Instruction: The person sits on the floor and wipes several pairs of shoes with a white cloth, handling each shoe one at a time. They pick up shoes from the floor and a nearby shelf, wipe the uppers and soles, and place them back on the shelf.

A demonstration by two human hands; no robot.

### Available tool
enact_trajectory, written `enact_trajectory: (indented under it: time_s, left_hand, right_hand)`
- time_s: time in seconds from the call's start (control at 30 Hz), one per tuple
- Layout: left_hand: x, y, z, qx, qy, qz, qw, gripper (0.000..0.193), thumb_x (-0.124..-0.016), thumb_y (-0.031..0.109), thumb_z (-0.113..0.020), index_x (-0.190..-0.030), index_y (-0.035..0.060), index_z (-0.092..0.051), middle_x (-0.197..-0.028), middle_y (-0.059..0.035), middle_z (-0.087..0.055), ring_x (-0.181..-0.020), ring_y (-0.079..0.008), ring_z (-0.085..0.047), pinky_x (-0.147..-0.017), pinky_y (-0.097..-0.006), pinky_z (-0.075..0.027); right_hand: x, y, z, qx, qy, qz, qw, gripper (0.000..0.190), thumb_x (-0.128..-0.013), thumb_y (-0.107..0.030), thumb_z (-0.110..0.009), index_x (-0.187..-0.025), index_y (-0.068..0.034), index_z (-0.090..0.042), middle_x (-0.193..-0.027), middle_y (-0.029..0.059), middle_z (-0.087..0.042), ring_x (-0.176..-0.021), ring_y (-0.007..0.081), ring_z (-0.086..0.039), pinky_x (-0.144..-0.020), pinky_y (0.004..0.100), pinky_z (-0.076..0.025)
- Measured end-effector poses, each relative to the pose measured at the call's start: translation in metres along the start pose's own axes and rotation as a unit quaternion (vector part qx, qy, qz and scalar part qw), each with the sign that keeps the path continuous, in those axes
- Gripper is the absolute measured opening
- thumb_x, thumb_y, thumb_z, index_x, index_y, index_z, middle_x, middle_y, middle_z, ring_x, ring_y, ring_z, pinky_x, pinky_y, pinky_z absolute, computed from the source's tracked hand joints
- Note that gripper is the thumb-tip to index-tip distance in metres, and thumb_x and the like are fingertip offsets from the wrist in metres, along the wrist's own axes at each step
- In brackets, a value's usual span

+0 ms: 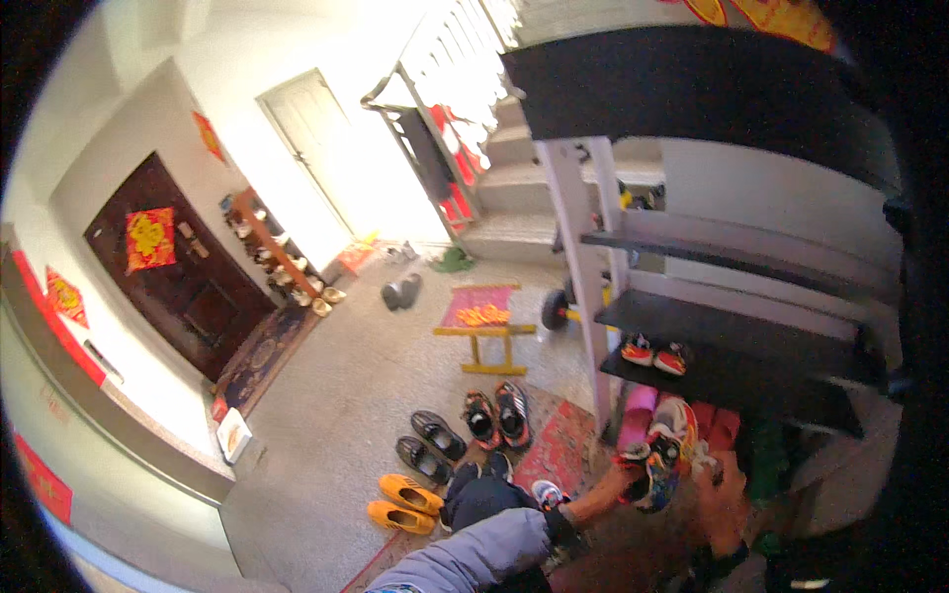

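Note:
My left hand [614,488] reaches in from a grey sleeve and grips a multicoloured sneaker [662,474] near its collar, low in front of the shoe rack. Just right of that shoe is my right hand [725,498], its fingers bent beside a small whitish thing [700,458]. Blur hides whether the fingers close on it. Behind the gripped shoe, a pale sneaker with red and yellow trim [673,416] rests between pink slippers [636,416] and darker red slippers [718,428] under the lowest shelf.
The shoe rack [586,296] with black shelves stands at right, small red sneakers [654,356] on one shelf. Yellow flats [404,504], black shoes [430,446] and dark striped sneakers [498,416] line the floor. Beyond them are a folding stool [485,319] and concrete stairs [511,207].

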State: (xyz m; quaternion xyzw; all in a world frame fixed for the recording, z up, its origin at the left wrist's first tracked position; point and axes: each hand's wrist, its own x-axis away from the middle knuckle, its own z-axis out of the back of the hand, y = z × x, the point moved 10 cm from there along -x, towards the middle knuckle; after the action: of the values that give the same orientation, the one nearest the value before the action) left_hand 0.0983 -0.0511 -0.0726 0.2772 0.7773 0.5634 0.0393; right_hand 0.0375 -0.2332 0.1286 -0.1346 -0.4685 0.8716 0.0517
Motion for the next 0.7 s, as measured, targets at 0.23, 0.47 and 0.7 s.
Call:
enact_trajectory:
  time_s: [0.23,0.47,0.7]
  left_hand:
    - [0.025,0.040,-0.007,-0.094,0.007,-0.035,0.995,0.031,-0.105,0.024,-0.056,-0.130,0.0066,-0.063,-0.113,-0.0019,-0.068,-0.099,-0.0098,-0.059,-0.087,-0.0276,-0.049]
    - [0.042,0.096,-0.001,-0.086,0.024,-0.101,0.991,0.036,-0.106,0.027,-0.054,-0.137,0.0076,-0.060,-0.119,-0.0007,-0.066,-0.105,-0.0089,-0.058,-0.093,-0.0269,-0.048]
    - [0.105,0.162,-0.002,-0.176,0.086,-0.155,0.968,0.042,-0.104,0.024,-0.058,-0.143,0.0079,-0.055,-0.129,-0.0021,-0.063,-0.116,-0.0132,-0.055,-0.101,-0.0297,-0.045]
  right_hand:
    - [-0.001,0.027,-0.011,0.037,0.009,0.008,0.999,0.024,-0.093,-0.018,-0.064,-0.112,-0.003,-0.060,-0.096,0.0214,-0.067,-0.087,0.0405,-0.065,-0.080,0.0482,-0.051]
    - [-0.012,0.067,-0.031,0.087,0.016,0.023,0.996,0.024,-0.085,-0.013,-0.064,-0.104,-0.002,-0.055,-0.093,0.0227,-0.063,-0.088,0.0419,-0.062,-0.079,0.0490,-0.047]
    - [-0.012,0.025,-0.034,-0.020,-0.037,0.118,0.992,0.035,-0.091,-0.032,-0.072,-0.114,-0.006,-0.065,-0.100,0.0117,-0.069,-0.087,0.0362,-0.065,-0.080,0.0443,-0.054]
